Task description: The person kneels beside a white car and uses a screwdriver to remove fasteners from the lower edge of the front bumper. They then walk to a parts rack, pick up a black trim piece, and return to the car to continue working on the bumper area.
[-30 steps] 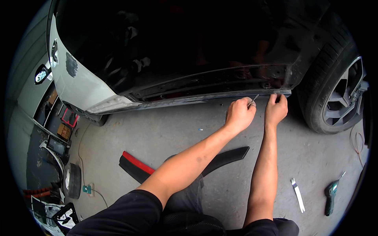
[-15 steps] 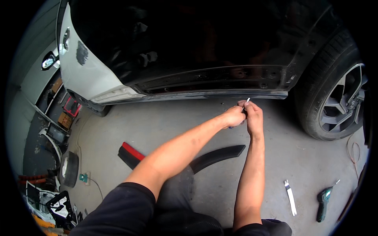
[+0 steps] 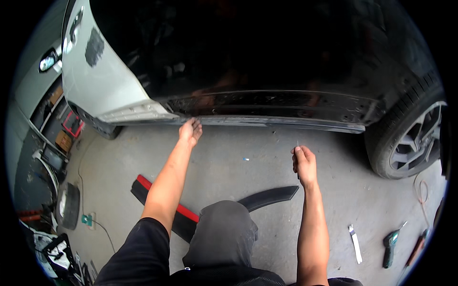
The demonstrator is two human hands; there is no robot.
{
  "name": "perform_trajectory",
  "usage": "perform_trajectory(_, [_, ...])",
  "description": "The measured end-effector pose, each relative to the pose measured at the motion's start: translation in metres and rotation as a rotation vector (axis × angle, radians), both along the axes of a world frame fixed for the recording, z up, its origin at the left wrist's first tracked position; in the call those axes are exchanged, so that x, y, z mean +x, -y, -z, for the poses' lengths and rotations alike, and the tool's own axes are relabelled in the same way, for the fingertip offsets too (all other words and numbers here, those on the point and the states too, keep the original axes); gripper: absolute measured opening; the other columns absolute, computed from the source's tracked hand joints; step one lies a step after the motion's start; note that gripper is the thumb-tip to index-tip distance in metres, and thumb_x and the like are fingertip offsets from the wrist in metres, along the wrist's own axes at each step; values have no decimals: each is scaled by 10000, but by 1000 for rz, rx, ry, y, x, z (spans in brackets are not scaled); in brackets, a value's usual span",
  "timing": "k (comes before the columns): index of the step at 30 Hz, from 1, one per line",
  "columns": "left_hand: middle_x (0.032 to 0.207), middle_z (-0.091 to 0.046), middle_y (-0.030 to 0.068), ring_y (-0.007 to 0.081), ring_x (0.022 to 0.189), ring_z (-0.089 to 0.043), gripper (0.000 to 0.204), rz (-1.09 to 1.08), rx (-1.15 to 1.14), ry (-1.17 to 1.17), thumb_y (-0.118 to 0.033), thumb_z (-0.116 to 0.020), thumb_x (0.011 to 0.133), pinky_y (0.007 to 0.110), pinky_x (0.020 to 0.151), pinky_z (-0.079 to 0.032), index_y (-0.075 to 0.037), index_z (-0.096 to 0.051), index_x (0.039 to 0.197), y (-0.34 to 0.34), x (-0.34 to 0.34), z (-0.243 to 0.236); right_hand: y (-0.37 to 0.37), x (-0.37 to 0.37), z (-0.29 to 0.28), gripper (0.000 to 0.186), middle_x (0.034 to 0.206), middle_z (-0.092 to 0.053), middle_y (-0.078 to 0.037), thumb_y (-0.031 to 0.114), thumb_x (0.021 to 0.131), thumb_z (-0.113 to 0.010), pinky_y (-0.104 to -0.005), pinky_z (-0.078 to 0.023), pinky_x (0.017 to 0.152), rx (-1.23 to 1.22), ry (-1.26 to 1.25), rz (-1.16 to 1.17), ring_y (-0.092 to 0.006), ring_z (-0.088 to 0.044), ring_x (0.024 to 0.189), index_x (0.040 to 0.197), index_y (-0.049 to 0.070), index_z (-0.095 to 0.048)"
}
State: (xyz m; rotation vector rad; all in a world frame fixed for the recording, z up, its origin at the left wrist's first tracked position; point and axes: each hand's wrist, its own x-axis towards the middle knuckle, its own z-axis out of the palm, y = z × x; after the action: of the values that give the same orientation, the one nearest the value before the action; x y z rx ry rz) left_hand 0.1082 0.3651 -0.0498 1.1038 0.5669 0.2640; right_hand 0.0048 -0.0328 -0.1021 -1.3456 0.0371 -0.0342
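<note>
Even daylight, soft shadows (fisheye bends the black-vignetted edges).

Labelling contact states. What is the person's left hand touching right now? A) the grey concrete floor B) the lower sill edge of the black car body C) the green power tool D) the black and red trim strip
B: the left hand reaches up to the lower sill edge of the black car body, fingers on it, well above the grey concrete floor.

car sill (image 3: 267, 121): ahead | wheel (image 3: 410, 143): at its right end | trim strip (image 3: 200, 209): on floor before sill | flat tool (image 3: 355, 244), screwdriver (image 3: 390, 248): floor, right, nearer than sill
</note>
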Motion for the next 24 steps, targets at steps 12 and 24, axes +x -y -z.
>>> perform_trajectory(12, [794, -617, 21, 70, 563, -511, 69, 71, -247, -2, -120, -555, 916, 187, 461, -413, -53, -570, 915, -17, 15, 2, -84, -7, 30, 254, 560, -401, 59, 233, 961, -500, -209, -278, 384, -200, -92, -89, -28, -334, 440, 800, 42, -546])
perform_trajectory(24, [843, -626, 27, 33, 549, -519, 80, 100, -475, -41, -101, -544, 930, 152, 444, -432, -24, -551, 948, -28, 23, 7, -79, -12, 31, 258, 568, -425, 66, 216, 948, -512, -227, -275, 442, -256, -100, -39, -31, -342, 494, 781, 30, -572])
